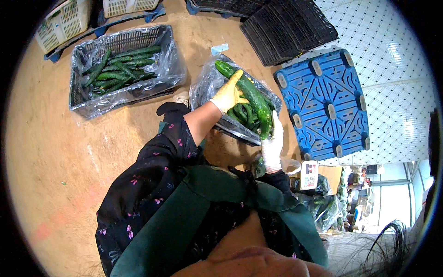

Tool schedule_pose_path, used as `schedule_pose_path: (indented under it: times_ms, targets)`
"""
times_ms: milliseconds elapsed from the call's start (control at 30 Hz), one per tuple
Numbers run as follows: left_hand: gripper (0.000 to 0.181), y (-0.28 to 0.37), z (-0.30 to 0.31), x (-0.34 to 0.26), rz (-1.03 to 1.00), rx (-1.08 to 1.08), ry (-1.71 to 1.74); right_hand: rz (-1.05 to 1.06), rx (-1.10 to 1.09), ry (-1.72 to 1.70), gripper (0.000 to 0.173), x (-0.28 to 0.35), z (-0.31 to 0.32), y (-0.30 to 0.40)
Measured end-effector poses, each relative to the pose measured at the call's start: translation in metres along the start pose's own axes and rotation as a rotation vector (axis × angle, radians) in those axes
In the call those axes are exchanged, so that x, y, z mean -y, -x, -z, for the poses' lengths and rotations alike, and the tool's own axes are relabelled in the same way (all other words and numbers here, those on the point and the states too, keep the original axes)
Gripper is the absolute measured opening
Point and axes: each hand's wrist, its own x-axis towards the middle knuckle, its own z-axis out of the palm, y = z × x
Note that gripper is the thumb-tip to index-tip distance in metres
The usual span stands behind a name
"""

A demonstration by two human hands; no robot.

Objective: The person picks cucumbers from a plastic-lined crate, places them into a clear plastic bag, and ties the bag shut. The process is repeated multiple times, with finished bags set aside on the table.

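A large, thick green cucumber point(255, 98) with yellowish patches is held aslant in both my hands. My left hand point(228, 94), in a yellow glove, grips its upper part, one finger stretched along the skin. Around its lower end is my right hand point(273, 143) in a white glove; the cucumber hides part of those fingers. Beneath them stands a dark plastic crate point(235, 132) lined with a clear plastic bag point(204, 88). Several smaller cucumbers point(242, 112) lie inside it, partly covered by my hands and the big cucumber.
Left of me, another bag-lined black crate point(78, 98) holds several dark green cucumbers point(119, 71). A blue plastic pallet point(323, 107) stands to the right, with stacked black crates point(287, 31) beyond. White crates point(64, 26) rest at far left. A digital scale display point(309, 175) is near my right arm.
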Motion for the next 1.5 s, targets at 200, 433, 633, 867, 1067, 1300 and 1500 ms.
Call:
schedule_pose_path:
  times_ms: [200, 433, 633, 867, 1067, 1300, 1500]
  targets:
    - [0.066, 0.007, 0.001, 0.004, -0.007, 0.058, 0.041, -0.802, 0.204, -1.35, 0.045, -0.038, 0.007, 0.029]
    - [0.068, 0.005, 0.004, 0.013, 0.04, 0.249, -0.006, -0.948, 0.305, -1.863, 0.052, -0.011, -0.014, 0.023]
    - [0.047, -0.022, 0.014, 0.004, -0.079, 0.096, 0.414, -0.911, 0.127, -1.842, 0.045, -0.032, -0.004, 0.019]
    - [0.052, -0.039, 0.012, 0.004, -0.19, 0.013, 0.239, -0.856, 0.132, -1.656, 0.064, -0.069, -0.022, 0.028]
    - [0.065, -0.054, 0.014, 0.011, 0.004, -0.067, 0.043, -0.74, 0.219, -1.651, 0.077, -0.078, -0.013, 0.01]
    - [0.046, -0.058, 0.036, -0.016, -0.264, -0.587, -0.41, -0.844, 0.104, -1.373, 0.035, -0.124, -0.011, -0.025]
    - [0.038, -0.058, 0.029, -0.012, -0.277, -0.585, -0.442, -0.794, 0.285, -0.931, 0.025, -0.177, -0.099, -0.055]
